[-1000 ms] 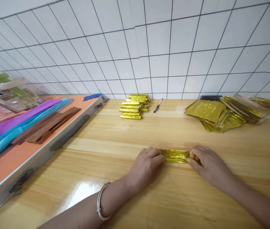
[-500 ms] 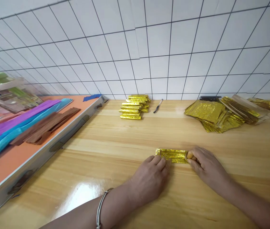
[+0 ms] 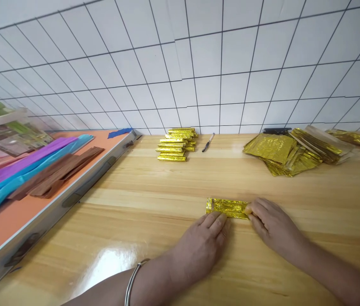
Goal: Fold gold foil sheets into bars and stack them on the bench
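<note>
A sheet of shiny gold foil paper (image 3: 231,205), folded into a long strip, lies flat on the wooden table. Its left end is turned over in a narrow fold. My left hand (image 3: 201,242) has its fingers bent and close together, pressing on the strip's near edge; the thumb is mostly hidden. At the strip's right end, my right hand (image 3: 272,223) pinches the paper between thumb and curled fingers, covering that end. A silver bangle (image 3: 131,282) circles my left wrist.
Near the tiled wall sits a stack of narrow gold foil bundles (image 3: 176,144), with a pen (image 3: 208,143) beside it. Loose gold foil sheets (image 3: 274,151) pile up at the back right. An orange-topped board (image 3: 81,170) at left bears crepe paper strips and a clear plastic container (image 3: 14,129).
The raised fold at the foil paper's right end now lies flatter under my right hand. My left fingers have shifted slightly along the near edge. The whole view has shifted a little.
</note>
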The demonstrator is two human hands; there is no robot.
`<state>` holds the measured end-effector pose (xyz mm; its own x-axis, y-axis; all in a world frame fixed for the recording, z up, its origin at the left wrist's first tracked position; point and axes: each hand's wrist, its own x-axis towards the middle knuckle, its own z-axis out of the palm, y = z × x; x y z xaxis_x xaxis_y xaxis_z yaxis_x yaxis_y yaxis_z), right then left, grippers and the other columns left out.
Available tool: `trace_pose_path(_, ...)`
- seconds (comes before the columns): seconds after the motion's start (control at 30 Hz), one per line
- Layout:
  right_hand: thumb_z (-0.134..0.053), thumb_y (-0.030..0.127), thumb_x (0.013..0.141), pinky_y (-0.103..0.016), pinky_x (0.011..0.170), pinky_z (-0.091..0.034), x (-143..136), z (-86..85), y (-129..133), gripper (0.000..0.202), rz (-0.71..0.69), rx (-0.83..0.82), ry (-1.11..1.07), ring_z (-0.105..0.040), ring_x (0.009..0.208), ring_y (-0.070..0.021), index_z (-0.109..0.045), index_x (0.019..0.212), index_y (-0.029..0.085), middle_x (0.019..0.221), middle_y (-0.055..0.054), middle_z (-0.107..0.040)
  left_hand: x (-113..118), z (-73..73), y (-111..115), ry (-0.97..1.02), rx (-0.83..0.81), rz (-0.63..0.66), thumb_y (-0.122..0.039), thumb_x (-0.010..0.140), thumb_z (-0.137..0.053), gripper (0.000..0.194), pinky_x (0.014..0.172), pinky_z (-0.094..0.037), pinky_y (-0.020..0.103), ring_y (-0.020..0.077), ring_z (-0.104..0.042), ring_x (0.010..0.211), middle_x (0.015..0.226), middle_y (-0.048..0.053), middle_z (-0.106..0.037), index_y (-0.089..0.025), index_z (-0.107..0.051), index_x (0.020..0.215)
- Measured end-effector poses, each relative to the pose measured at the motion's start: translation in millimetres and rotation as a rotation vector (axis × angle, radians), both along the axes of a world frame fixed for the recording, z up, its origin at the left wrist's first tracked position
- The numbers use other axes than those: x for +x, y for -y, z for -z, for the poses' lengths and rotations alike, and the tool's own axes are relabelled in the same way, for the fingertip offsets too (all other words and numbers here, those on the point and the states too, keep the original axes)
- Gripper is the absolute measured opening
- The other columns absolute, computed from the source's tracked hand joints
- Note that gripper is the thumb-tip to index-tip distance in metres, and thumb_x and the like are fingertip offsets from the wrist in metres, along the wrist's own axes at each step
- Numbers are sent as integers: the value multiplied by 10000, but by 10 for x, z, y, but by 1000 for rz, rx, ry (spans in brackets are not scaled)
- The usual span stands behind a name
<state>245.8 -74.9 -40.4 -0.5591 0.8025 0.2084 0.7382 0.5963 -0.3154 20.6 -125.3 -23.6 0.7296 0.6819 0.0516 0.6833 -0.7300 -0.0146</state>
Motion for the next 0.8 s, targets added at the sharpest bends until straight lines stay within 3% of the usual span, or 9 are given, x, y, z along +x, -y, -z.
trace_pose_path(0.2,-410,104,841,-333,711,-385,19,20,1,157,-13,22,24,-485,788,-196,-536,870,193,822,-43,-538,9,-26,14,5,-17,-1,-201,894,-376,504,1054,-307,336,257,-345,1239,1342,130,-405,-61,-282,1369)
trace_pose_path(0.4,-419,98,837,-338,683,-385,4,16,41,181,-7,115,106,-480,764,-205,-578,850,184,799,-51,-548,85,-65,-17,63,-41,-7,-291,904,-385,417,1004,-361,363,240,-441,1117,1230,114,-500,-93,-441,1267)
trace_pose_path(0.6,-462,12,754,-357,769,-383,-97,53,134,483,-102,297,212,-476,921,-236,-522,1195,201,1015,-77,-590,74,-56,-39,158,-129,-57,-363,888,-415,370,966,-400,363,237,-442,1111,1149,98,-531,-130,-545,1144)
trace_pose_path(0.8,-543,117,757,-395,805,-368,-113,41,167,447,-185,333,319,-461,1002,-264,-525,1197,185,1114,-67,-592,31,-25,-41,204,-115,-48,-377,896,-388,484,1063,-306,359,244,-368,1208,1256,115,-467,-91,-420,1286)
